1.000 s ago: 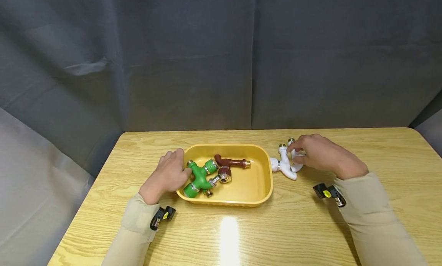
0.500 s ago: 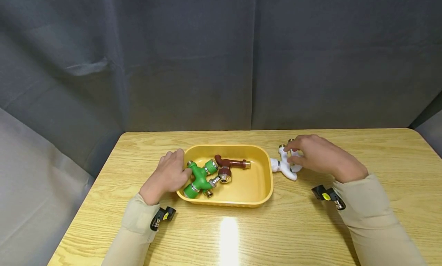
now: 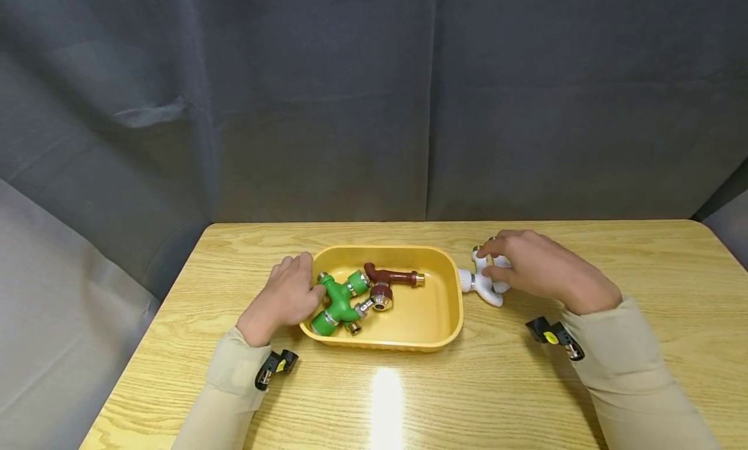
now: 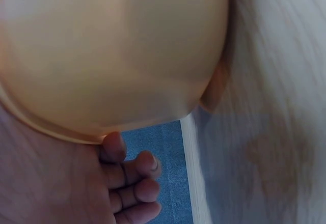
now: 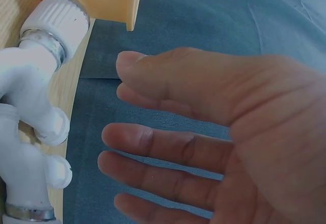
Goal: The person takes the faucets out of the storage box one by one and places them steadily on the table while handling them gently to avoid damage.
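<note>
My left hand [image 3: 283, 297] grips the left rim of a yellow plastic tub [image 3: 409, 320], its fingertips curled by the rim in the left wrist view. Inside the tub, green plastic taps [image 3: 339, 300] lie in a heap at the left, too overlapped to tell apart. A dark red tap [image 3: 382, 287] with a brass end touches them. My right hand [image 3: 546, 268] hovers over two white taps just right of the tub. One white tap [image 3: 484, 284] has its ribbed knob against the tub wall; the other [image 3: 501, 273] is partly hidden by my fingers. The right fingers are spread and hold nothing.
A wooden table [image 3: 497, 385] carries everything. Grey cloth [image 3: 321, 112] hangs right behind its far edge. A bright light reflection lies on the table in front of the tub.
My right hand has shifted slightly left over the white taps, covering more of the farther one. The left hand, the tub and its contents have stayed in place.
</note>
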Demonstrator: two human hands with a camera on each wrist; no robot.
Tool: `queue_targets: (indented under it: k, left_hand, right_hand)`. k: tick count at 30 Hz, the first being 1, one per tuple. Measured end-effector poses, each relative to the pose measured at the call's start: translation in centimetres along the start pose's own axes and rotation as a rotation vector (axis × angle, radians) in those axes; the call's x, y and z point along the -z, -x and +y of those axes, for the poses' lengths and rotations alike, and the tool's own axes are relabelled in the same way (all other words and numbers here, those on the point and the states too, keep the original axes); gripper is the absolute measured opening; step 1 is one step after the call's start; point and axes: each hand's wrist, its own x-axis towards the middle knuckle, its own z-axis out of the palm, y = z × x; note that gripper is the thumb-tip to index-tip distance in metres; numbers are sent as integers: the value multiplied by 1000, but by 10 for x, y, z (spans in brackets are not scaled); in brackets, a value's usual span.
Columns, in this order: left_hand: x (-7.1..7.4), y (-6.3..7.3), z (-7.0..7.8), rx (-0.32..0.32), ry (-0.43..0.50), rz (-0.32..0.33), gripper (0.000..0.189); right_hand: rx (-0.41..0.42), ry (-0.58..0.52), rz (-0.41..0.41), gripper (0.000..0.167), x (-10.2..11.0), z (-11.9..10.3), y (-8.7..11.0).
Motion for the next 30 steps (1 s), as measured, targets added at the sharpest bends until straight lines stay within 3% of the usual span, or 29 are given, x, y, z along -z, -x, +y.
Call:
queue_targets:
  k: [30]
  left_hand:
    - [-1, -4, 4, 5, 2, 0, 26]
  right_hand:
    - [71, 61, 96, 28, -4, -19, -2]
